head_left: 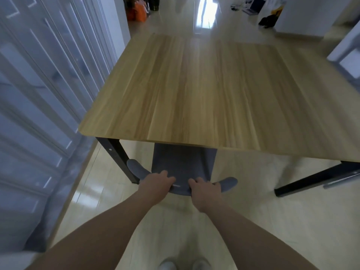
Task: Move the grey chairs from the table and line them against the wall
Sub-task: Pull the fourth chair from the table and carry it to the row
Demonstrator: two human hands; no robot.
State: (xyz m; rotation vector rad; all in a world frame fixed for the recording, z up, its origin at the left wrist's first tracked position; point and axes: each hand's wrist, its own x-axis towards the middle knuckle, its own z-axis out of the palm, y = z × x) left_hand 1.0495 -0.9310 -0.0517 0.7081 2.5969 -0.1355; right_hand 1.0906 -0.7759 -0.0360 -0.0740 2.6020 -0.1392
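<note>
A grey chair [183,162] stands tucked under the near edge of a wooden table [204,90], its seat partly hidden by the tabletop. The curved backrest faces me. My left hand [156,185] grips the top of the backrest left of its middle. My right hand [204,191] grips the same rim just right of the middle, fingers curled over it. Both arms reach forward and down from the bottom of the view.
White panelled sliding doors [44,90] run along the left, close to the table. Black table legs [118,158] stand left and right of the chair. A white piece of furniture [346,55] is at the right edge. Bags and clutter [138,12] lie on the glossy floor far behind.
</note>
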